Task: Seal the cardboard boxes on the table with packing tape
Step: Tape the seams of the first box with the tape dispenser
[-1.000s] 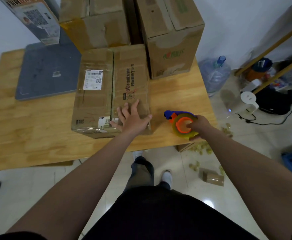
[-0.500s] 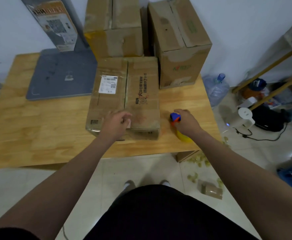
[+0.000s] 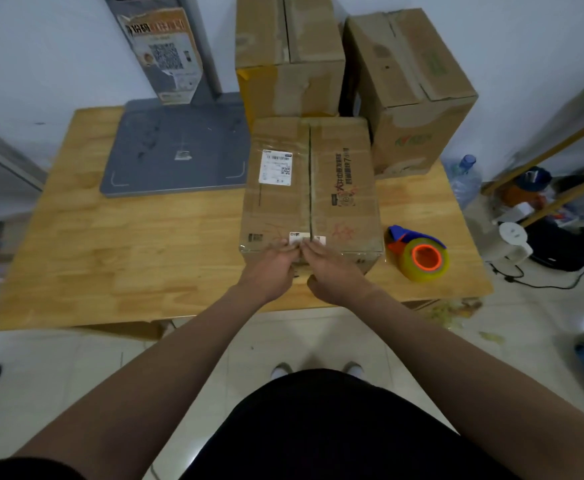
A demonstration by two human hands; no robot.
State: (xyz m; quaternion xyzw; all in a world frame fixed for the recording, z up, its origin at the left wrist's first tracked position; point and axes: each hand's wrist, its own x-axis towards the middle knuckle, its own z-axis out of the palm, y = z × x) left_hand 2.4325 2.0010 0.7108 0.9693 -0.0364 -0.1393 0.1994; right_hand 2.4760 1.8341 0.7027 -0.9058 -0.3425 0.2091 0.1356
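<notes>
Fingers (image 3: pixel 313 247) of your left hand (image 3: pixel 269 271) and right hand (image 3: pixel 332 273) now meet at the cardboard box's (image 3: pixel 346 174) near seam, pinching or pressing unclear, your right having released the tape dispenser (image 3: pixel 418 256), left on the table (image 3: pixel 127 254) just beside the seemingly untaped box.

Closed box (image 3: pixel 339 188) beside tape dispenser (image 3: pixel 422 258)
</notes>
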